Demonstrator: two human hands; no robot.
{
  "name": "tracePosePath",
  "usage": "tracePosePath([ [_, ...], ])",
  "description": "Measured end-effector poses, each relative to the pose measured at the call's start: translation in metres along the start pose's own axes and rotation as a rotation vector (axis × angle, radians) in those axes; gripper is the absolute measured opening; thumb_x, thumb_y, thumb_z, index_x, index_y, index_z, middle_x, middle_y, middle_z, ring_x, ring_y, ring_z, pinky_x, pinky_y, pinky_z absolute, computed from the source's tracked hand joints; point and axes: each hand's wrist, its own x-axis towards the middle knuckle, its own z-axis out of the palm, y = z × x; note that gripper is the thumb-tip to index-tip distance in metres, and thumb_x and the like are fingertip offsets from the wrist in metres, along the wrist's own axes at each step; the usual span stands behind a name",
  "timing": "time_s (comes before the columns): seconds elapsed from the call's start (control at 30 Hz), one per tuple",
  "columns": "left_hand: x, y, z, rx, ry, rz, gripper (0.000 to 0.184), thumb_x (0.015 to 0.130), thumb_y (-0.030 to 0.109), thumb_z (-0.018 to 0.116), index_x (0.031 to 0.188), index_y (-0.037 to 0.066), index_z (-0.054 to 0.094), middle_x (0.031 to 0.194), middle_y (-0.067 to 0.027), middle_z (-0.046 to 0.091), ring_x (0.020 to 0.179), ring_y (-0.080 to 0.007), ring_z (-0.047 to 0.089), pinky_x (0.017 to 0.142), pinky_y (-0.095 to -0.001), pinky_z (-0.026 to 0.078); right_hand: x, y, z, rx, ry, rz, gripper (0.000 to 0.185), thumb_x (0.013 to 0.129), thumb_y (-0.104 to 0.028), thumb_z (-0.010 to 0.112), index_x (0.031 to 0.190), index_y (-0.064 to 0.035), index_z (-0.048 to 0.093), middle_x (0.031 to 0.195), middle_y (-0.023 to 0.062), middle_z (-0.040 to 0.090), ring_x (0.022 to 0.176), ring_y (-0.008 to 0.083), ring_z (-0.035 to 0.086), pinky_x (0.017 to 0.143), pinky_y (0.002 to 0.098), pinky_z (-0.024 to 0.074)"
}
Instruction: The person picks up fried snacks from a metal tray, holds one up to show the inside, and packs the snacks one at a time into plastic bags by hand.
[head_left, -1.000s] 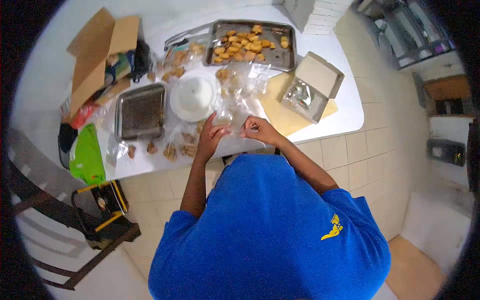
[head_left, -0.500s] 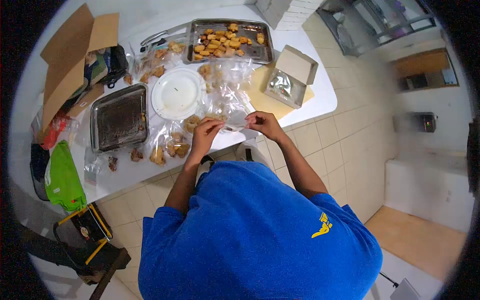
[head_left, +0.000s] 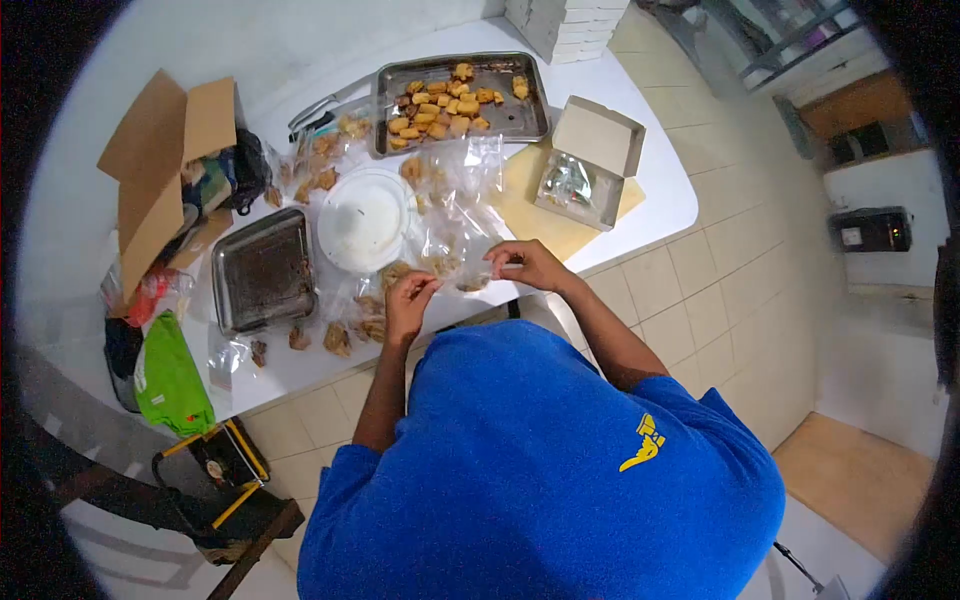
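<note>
At the near edge of the white table, my left hand (head_left: 410,303) has its thumb and fingertips pinched together on thin clear plastic. Opposite it, my right hand (head_left: 532,266) also pinches, its thumb bent in to the fingers. A clear plastic bag (head_left: 465,262) stretches between the two, hard to outline because it is transparent; a brownish piece shows at its lower part. Just left of my left hand lie bagged golden-brown baked pieces (head_left: 368,325). More clear bags (head_left: 470,165) are spread beyond my hands, beside a white plate (head_left: 363,222).
A metal tray (head_left: 528,122) of golden pieces stands at the back. An emptier dark tray (head_left: 264,272) is at left, near an open cardboard box (head_left: 150,190) and green cloth (head_left: 172,378). An open small carton (head_left: 590,180) sits on yellowish paper (head_left: 520,195) at right.
My hands have moved a little farther apart, and the plastic between them hangs lower. The whole view has shifted slightly as my head moved.
</note>
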Motion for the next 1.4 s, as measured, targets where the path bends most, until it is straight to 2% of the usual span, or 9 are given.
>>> tracePosePath([
  [0.17,-0.010,0.001,0.015,0.147,-0.016,-0.054,0.009,0.086,0.009,0.060,0.089,0.003,0.054,0.090,-0.0063,0.061,0.082,-0.0127,0.057,0.075,-0.0254,0.047,-0.014,-0.002,-0.013,0.065,-0.025,-0.017,0.032,0.076,0.000,0.066,0.107,-0.0035,0.059,0.079,0.0054,0.065,0.080,0.0148,0.062,0.078,0.0295,0.0479],
  [0.27,-0.008,0.007,0.036,-0.161,0.084,-0.142,0.012,0.088,0.011,0.058,0.094,0.004,0.050,0.093,-0.0096,0.062,0.088,-0.0159,0.059,0.080,-0.0286,0.048,-0.014,0.003,-0.012,0.032,0.039,-0.109,0.031,0.080,-0.004,0.065,0.110,-0.0025,0.059,0.083,0.0064,0.065,0.077,0.0152,0.062,0.076,0.0301,0.0484],
  [0.5,0.003,0.023,0.037,-0.012,0.099,-0.066,0.012,0.091,0.009,0.052,0.098,0.003,0.045,0.093,-0.0124,0.063,0.088,-0.0188,0.062,0.081,-0.0310,0.049,0.004,-0.006,-0.011,0.231,0.066,0.059,0.056,0.080,-0.003,0.065,0.131,-0.0085,0.041,0.082,0.0017,0.057,0.080,0.0100,0.057,0.081,0.0269,0.0472],
  [0.6,0.007,0.025,0.030,0.142,0.154,-0.056,0.016,0.090,0.007,0.053,0.101,0.002,0.042,0.092,-0.0133,0.062,0.083,-0.0184,0.063,0.077,-0.0303,0.050,0.010,-0.013,-0.007,0.171,0.135,-0.037,0.043,0.082,-0.003,0.064,0.121,-0.0063,0.046,0.081,0.0020,0.057,0.078,0.0095,0.056,0.078,0.0262,0.0474],
  [0.73,0.007,0.021,0.021,0.627,0.143,0.348,0.017,0.091,0.007,0.050,0.104,0.001,0.041,0.089,-0.0136,0.061,0.079,-0.0177,0.063,0.072,-0.0285,0.051,0.010,-0.019,-0.002,-0.016,0.168,-0.092,0.017,0.083,-0.003,0.061,0.096,-0.0033,0.051,0.080,0.0052,0.056,0.076,0.0138,0.057,0.072,0.0279,0.0469],
  [0.83,0.008,0.018,0.024,0.380,0.049,0.237,0.006,0.091,0.005,0.047,0.094,0.001,0.050,0.086,-0.0120,0.059,0.076,-0.0169,0.062,0.069,-0.0278,0.050,0.009,-0.021,-0.008,-0.248,0.093,-0.251,0.004,0.081,-0.003,0.059,0.085,-0.0020,0.058,0.085,0.0090,0.057,0.080,0.0210,0.058,0.071,0.0308,0.0471],
  [0.93,0.012,0.012,0.016,0.455,-0.073,0.403,0.011,0.088,0.001,0.048,0.089,0.000,0.058,0.087,-0.0111,0.060,0.075,-0.0171,0.061,0.068,-0.0276,0.050,0.003,-0.024,-0.002,-0.314,0.132,-0.335,0.013,0.080,-0.003,0.059,0.093,-0.0030,0.063,0.087,0.0094,0.058,0.083,0.0237,0.058,0.073,0.0314,0.0471],
  [1.07,0.012,0.021,0.024,0.420,-0.012,0.236,0.019,0.083,0.002,0.054,0.099,0.003,0.063,0.089,-0.0116,0.061,0.076,-0.0199,0.060,0.068,-0.0290,0.048,-0.003,-0.019,0.000,-0.322,0.130,-0.250,0.028,0.076,-0.003,0.062,0.105,-0.0056,0.064,0.090,0.0113,0.059,0.084,0.0268,0.059,0.077,0.0336,0.0471],
  [1.4,0.003,0.017,0.017,0.724,-0.090,0.318,0.031,0.073,0.009,0.068,0.104,0.008,0.066,0.083,-0.0094,0.061,0.077,-0.0229,0.058,0.070,-0.0320,0.046,-0.017,-0.006,0.005,-0.380,0.275,-0.268,0.025,0.073,-0.004,0.066,0.097,-0.0098,0.068,0.082,0.0085,0.062,0.080,0.0253,0.060,0.071,0.0341,0.0486],
])
